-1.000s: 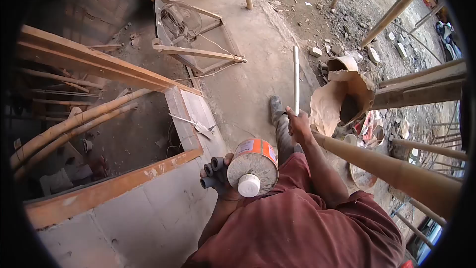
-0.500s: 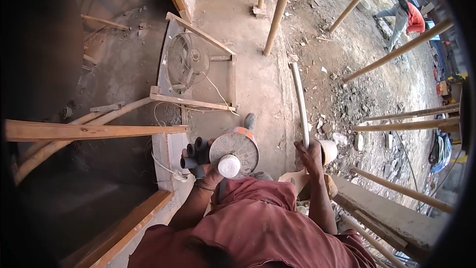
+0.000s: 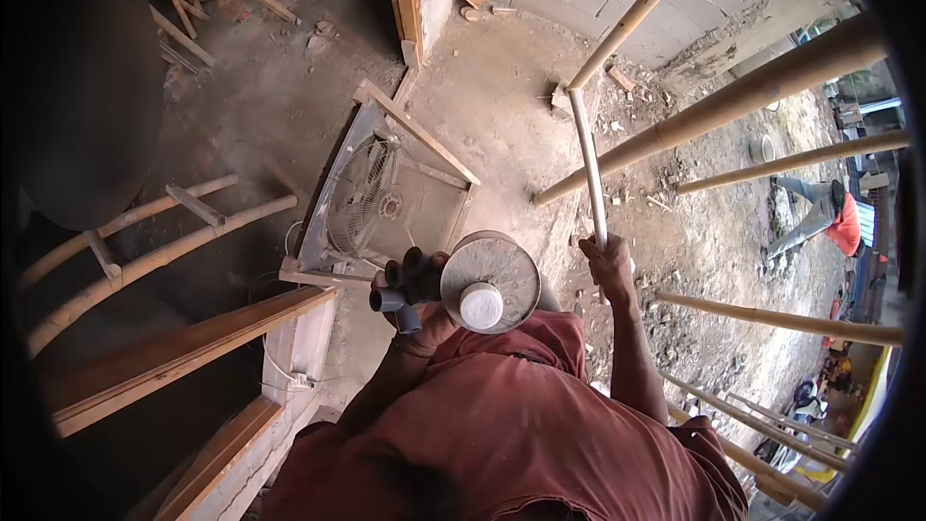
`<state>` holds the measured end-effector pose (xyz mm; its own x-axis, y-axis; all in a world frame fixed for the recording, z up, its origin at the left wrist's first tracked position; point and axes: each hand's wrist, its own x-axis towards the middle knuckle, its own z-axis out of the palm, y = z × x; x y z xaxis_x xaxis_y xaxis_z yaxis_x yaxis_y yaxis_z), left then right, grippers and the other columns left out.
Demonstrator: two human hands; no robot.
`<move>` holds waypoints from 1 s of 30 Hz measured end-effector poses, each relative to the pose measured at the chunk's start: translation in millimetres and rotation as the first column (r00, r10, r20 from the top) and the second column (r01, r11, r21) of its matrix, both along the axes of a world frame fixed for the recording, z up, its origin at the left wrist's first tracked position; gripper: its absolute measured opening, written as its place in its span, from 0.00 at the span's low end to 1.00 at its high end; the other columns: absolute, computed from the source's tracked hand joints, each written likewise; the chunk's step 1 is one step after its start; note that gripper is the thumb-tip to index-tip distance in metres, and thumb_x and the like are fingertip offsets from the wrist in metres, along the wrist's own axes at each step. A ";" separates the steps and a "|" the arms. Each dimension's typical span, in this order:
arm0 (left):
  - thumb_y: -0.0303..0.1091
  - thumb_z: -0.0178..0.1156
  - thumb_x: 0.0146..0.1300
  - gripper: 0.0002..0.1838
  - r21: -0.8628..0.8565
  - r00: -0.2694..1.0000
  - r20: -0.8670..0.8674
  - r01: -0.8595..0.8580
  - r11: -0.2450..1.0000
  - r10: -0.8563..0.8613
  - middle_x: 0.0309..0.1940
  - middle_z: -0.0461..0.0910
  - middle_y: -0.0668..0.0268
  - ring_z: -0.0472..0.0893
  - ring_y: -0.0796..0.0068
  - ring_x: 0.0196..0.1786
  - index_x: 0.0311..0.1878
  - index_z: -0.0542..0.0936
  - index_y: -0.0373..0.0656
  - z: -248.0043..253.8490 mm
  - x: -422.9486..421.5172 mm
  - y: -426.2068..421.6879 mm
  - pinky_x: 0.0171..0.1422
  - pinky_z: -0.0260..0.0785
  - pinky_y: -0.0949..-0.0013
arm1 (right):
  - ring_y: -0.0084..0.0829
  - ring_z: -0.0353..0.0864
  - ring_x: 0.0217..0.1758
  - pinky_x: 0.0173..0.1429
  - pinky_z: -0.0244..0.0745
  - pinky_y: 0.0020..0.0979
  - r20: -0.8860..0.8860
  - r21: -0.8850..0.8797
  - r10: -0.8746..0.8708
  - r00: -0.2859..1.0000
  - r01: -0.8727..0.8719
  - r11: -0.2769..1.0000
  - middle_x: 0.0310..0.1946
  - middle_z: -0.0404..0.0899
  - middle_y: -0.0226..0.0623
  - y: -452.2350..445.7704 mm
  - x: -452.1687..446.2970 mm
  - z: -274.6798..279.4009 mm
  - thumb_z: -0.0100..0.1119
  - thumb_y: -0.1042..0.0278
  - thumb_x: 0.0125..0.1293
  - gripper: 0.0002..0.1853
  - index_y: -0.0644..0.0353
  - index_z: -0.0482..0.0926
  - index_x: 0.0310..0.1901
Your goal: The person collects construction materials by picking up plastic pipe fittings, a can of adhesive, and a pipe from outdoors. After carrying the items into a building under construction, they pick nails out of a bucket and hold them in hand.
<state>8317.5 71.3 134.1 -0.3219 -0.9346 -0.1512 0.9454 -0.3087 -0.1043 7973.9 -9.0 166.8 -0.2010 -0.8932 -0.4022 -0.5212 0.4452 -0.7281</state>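
Observation:
My left hand (image 3: 431, 326) is wrapped round several dark grey pipe fittings (image 3: 389, 300) with open round ends. Against the same hand, in front of my shirt, is a round tin can (image 3: 511, 275) with a dusty flat top. A white cap (image 3: 481, 306) sits on the near part of that top. Whether the can rests on my fingers or against my body is hidden. My right hand (image 3: 610, 265) is closed round the lower part of a long pale grey pipe (image 3: 586, 150), which points forward and slightly left.
A dusty fan (image 3: 371, 198) stands within a wooden frame (image 3: 424, 145) ahead on the left. Bamboo poles (image 3: 694, 130) slant across the right side. Rubble (image 3: 675, 251) covers the ground there, and a person in a red top (image 3: 844, 222) bends over. A ladder (image 3: 164, 236) lies left.
The view has swung right and forward, bringing more of the block wall into sight. Both hands keep their holds; the pipe's far end now reaches higher in view.

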 end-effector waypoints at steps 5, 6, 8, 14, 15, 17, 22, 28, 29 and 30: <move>0.66 0.69 0.58 0.32 -0.008 0.989 0.007 -0.146 0.989 0.146 0.57 0.78 0.64 0.75 0.60 0.65 0.53 0.77 0.50 15.9 -7.9 -99.0 0.74 0.67 0.47 | 0.15 0.63 0.14 0.17 0.58 0.26 0.292 -0.116 0.023 0.956 0.012 0.993 0.15 0.67 0.20 -165.1 13.2 5.6 0.68 0.61 0.71 0.15 0.56 0.74 0.30; 0.66 0.69 0.58 0.32 -0.007 0.983 0.027 -0.179 0.984 0.179 0.57 0.79 0.64 0.75 0.60 0.65 0.53 0.77 0.50 26.3 -21.4 -119.5 0.73 0.67 0.47 | 0.14 0.63 0.13 0.16 0.59 0.26 0.326 -0.087 0.081 0.942 -0.055 0.995 0.16 0.67 0.21 -198.8 -12.4 -4.6 0.68 0.63 0.72 0.14 0.56 0.74 0.30; 0.66 0.68 0.58 0.32 -0.006 0.965 0.022 -0.263 0.965 0.263 0.57 0.79 0.64 0.75 0.60 0.65 0.53 0.77 0.50 16.8 -29.3 -164.2 0.73 0.67 0.47 | 0.17 0.65 0.13 0.16 0.60 0.27 0.300 -0.015 0.070 0.951 -0.069 0.997 0.15 0.67 0.22 -267.1 -17.7 -38.3 0.69 0.63 0.68 0.13 0.56 0.75 0.30; 0.66 0.67 0.59 0.30 -0.019 0.839 0.049 -0.542 0.840 0.542 0.57 0.79 0.64 0.76 0.59 0.64 0.52 0.79 0.51 -8.1 -51.9 -325.3 0.73 0.67 0.46 | 0.21 0.67 0.12 0.15 0.62 0.29 0.166 0.190 0.126 0.978 -0.157 0.969 0.14 0.69 0.25 -458.5 -52.0 -132.9 0.71 0.65 0.64 0.12 0.58 0.76 0.32; 0.66 0.67 0.59 0.30 -0.024 0.805 0.054 -0.591 0.807 0.591 0.57 0.80 0.64 0.76 0.59 0.64 0.52 0.79 0.51 -10.3 -51.8 -355.3 0.73 0.67 0.46 | 0.21 0.66 0.12 0.15 0.62 0.29 0.155 0.198 0.165 0.974 -0.194 0.961 0.14 0.68 0.25 -492.7 -56.3 -149.3 0.71 0.66 0.63 0.12 0.58 0.75 0.32; 0.66 0.66 0.59 0.30 -0.042 0.732 0.058 -0.678 0.734 0.679 0.57 0.80 0.64 0.76 0.59 0.64 0.52 0.80 0.52 -11.0 -50.0 -409.1 0.73 0.67 0.46 | 0.25 0.71 0.12 0.17 0.65 0.33 0.206 0.167 0.253 0.945 -0.289 0.943 0.14 0.73 0.29 -555.0 -69.7 -168.8 0.70 0.69 0.58 0.10 0.61 0.78 0.26; 0.66 0.65 0.59 0.29 -0.058 0.544 0.066 -0.835 0.548 0.836 0.56 0.80 0.63 0.76 0.58 0.64 0.51 0.81 0.52 17.4 -38.4 -499.1 0.73 0.67 0.45 | 0.27 0.76 0.16 0.21 0.68 0.37 -0.103 0.166 0.572 0.813 -0.553 0.816 0.16 0.79 0.36 -698.8 -35.7 -150.4 0.73 0.67 0.54 0.12 0.64 0.80 0.24; 0.66 0.64 0.59 0.28 -0.064 0.340 0.071 -0.936 0.345 0.938 0.56 0.81 0.63 0.76 0.58 0.63 0.50 0.83 0.53 35.9 -11.8 -548.3 0.72 0.67 0.44 | 0.36 0.85 0.23 0.30 0.76 0.43 -0.252 0.092 0.878 0.408 -0.893 0.441 0.20 0.82 0.42 -791.0 84.2 -87.1 0.77 0.62 0.58 0.13 0.61 0.84 0.27; 0.66 0.64 0.59 0.28 -0.062 0.310 0.066 -0.947 0.315 0.948 0.56 0.81 0.63 0.76 0.57 0.63 0.50 0.83 0.53 36.6 -2.6 -554.5 0.72 0.67 0.44 | 0.31 0.82 0.20 0.26 0.74 0.40 -0.267 0.068 0.897 0.352 -0.922 0.382 0.17 0.81 0.39 -801.3 107.8 -84.9 0.78 0.62 0.58 0.14 0.61 0.83 0.26; 0.66 0.64 0.59 0.28 -0.066 0.273 0.067 -0.958 0.278 0.960 0.56 0.81 0.63 0.76 0.57 0.63 0.50 0.83 0.53 37.6 7.9 -558.3 0.72 0.67 0.44 | 0.31 0.82 0.19 0.26 0.75 0.40 -0.225 0.042 0.923 0.314 -0.943 0.331 0.17 0.81 0.39 -806.6 129.0 -83.9 0.77 0.62 0.58 0.13 0.61 0.83 0.27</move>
